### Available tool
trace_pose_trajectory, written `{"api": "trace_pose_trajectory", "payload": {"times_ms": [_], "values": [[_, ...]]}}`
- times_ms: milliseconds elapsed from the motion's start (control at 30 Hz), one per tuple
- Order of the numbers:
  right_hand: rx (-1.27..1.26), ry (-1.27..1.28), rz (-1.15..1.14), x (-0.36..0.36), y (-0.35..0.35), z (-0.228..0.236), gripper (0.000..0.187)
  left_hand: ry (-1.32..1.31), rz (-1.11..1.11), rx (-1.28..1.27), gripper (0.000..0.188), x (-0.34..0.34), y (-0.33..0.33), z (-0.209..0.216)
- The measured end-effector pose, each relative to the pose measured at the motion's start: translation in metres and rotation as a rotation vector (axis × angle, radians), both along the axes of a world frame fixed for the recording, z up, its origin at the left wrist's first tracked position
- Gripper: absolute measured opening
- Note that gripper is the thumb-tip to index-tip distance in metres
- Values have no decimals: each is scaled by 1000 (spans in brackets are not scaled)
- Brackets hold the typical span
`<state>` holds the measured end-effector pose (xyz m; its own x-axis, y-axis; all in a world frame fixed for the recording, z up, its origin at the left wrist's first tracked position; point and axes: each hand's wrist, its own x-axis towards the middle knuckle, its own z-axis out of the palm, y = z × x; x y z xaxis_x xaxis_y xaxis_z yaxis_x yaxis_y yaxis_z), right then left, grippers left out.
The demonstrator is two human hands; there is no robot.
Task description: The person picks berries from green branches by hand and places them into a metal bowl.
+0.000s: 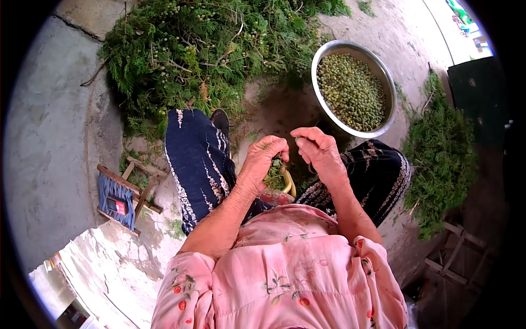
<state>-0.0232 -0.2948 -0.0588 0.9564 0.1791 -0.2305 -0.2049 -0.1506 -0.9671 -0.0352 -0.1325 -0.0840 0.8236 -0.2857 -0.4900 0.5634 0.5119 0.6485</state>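
Both of my hands are raised over my lap, a short gap between them. My left hand (264,159) is closed, its thumb and fingers pressed together on a green conifer sprig (276,164) that hangs below them. The fingers of my right hand (322,152) are pinched at the tips, and whatever lies between them is too small to name. Beneath the hands, between my knees, shows the yellow curved edge (289,183) of something, with greenery beside it. Beyond the right hand stands a metal basin (359,133) holding many small round green cones (350,90).
A large heap of cut conifer branches (192,55) lies ahead and to the left. More branches (441,159) lie at the right. On the left, a small wooden stool (116,200) with a blue woven seat bears a small dark and red device (116,205). Another wooden frame (457,255) stands lower right.
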Motion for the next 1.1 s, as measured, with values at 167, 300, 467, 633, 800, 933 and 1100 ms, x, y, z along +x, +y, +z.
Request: {"api": "trace_pose_trajectory", "payload": {"times_ms": [167,300,467,633,800,933,1100], "values": [[671,277,-380,23,-37,-21,25,189,41,-228,25,3,-3,-9],[1042,317,-844,59,-57,9,53,328,126,-455,31,1,0,-14],[127,-105,-280,1,-9,17,36,363,193,-606,30,6,-2,-14],[-174,-514,100,-22,30,10,57,371,244,-637,30,6,-6,-1],[110,-335,26,-15,29,-9,32,378,304,-753,26,5,-2,-7],[890,183,-358,-5,25,-7,19,323,202,-996,31,3,1,-17],[-125,-143,-372,-7,-15,-13,27,342,265,-979,34,4,-2,-11]]}}
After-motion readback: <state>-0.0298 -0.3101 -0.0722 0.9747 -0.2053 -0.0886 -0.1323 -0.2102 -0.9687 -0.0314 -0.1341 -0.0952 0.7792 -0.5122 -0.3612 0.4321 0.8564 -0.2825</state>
